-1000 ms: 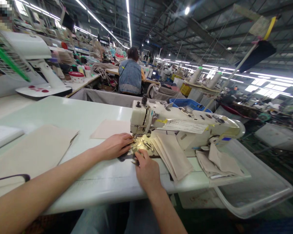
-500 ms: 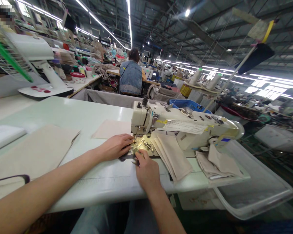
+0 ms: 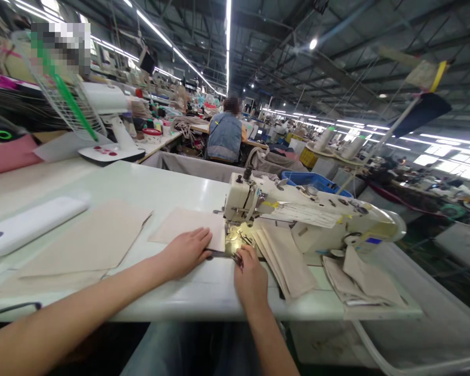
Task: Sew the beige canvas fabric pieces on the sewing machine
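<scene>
A cream sewing machine (image 3: 305, 214) stands on the white table (image 3: 149, 188). My left hand (image 3: 186, 250) lies just left of the needle plate, fingers curled down on a dark strip (image 3: 219, 254) beside a beige fabric piece (image 3: 190, 225). My right hand (image 3: 251, 277) rests in front of the needle plate (image 3: 238, 235), its fingertips pinched on the strip's right end. What exactly the fingertips grip is partly hidden.
Folded beige fabric pieces (image 3: 285, 256) lie right of the needle, more (image 3: 362, 279) at the table's right end. Large beige panels (image 3: 90, 240), a white device (image 3: 27, 224) and a fan (image 3: 97, 125) sit to the left. A person in a denim vest (image 3: 224, 137) works ahead.
The camera has shifted, so the machine now sits further right in view. My left hand has slid a little back from the needle plate; my right hand stays at the strip.
</scene>
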### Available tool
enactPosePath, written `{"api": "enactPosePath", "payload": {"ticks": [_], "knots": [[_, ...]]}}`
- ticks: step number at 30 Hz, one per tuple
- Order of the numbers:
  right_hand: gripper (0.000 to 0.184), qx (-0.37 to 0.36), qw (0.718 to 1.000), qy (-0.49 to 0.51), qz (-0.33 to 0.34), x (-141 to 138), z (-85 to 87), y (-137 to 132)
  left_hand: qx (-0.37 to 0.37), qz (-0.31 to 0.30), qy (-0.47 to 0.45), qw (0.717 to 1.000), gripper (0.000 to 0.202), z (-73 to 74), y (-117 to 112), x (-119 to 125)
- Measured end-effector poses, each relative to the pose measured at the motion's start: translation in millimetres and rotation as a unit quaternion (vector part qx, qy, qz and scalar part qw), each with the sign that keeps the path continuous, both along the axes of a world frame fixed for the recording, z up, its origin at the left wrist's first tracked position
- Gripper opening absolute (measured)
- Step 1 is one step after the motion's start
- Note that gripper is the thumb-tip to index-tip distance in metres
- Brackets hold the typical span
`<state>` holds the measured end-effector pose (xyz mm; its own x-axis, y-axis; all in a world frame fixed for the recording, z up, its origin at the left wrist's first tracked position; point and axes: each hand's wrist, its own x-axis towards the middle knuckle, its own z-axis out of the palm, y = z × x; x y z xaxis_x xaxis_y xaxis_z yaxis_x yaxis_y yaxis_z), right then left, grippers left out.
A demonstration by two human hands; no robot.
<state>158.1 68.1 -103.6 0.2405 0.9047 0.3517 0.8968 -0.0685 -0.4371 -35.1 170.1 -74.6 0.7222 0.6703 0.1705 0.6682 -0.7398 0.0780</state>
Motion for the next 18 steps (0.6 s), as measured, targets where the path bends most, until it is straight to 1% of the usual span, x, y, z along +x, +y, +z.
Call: {"api": "enactPosePath", "payload": {"ticks": [2, 5, 7, 9, 11, 13, 15, 16, 17, 18], "knots": [[0.027, 0.007, 1.0, 0.007, -0.002, 0.3, -1.2, -0.7, 0.017, -0.009, 0.032, 0.999, 0.033, 3.4, -22.0, -8.2], [0.024, 0.005, 1.0, 0.008, -0.001, -0.2, -1.8, -1.3, 0.038, -0.014, 0.079, 0.996, 0.039, 5.8, -44.3, -15.9], [0.024, 0.002, 1.0, 0.01, 0.004, -0.5, -1.2, -1.5, 0.047, -0.021, 0.095, 0.994, 0.043, 5.9, -49.3, -18.3], [0.023, -0.001, 1.0, 0.017, 0.008, -0.6, -0.2, -1.8, 0.047, -0.024, 0.101, 0.993, 0.043, 5.3, -48.2, -19.5], [0.024, 0.002, 0.999, 0.03, 0.011, -0.3, 0.8, -2.5, 0.033, -0.02, 0.086, 0.996, 0.042, 5.3, -44.8, -21.0], [0.025, 0.017, 0.998, 0.056, 0.021, 0.5, 1.3, -3.7, -0.004, -0.004, 0.032, 0.999, 0.041, 8.6, -43.3, -23.6], [0.026, 0.053, 0.992, 0.104, 0.038, 0.9, 1.2, -5.6, -0.075, 0.024, -0.074, 0.994, 0.036, 18.2, -46.0, -26.9], [0.025, 0.073, 0.987, 0.139, 0.042, 0.8, 1.0, -6.8, -0.121, 0.049, -0.147, 0.98, 0.033, 25.7, -48.9, -28.5], [0.026, 0.089, 0.979, 0.182, 0.04, 0.2, 0.9, -8.2, -0.177, 0.077, -0.227, 0.954, 0.032, 34.7, -52.5, -29.9], [0.029, 0.099, 0.968, 0.229, 0.035, -0.9, 0.9, -10.0, -0.239, 0.11, -0.311, 0.913, 0.033, 44.5, -56.4, -31.1]]}}
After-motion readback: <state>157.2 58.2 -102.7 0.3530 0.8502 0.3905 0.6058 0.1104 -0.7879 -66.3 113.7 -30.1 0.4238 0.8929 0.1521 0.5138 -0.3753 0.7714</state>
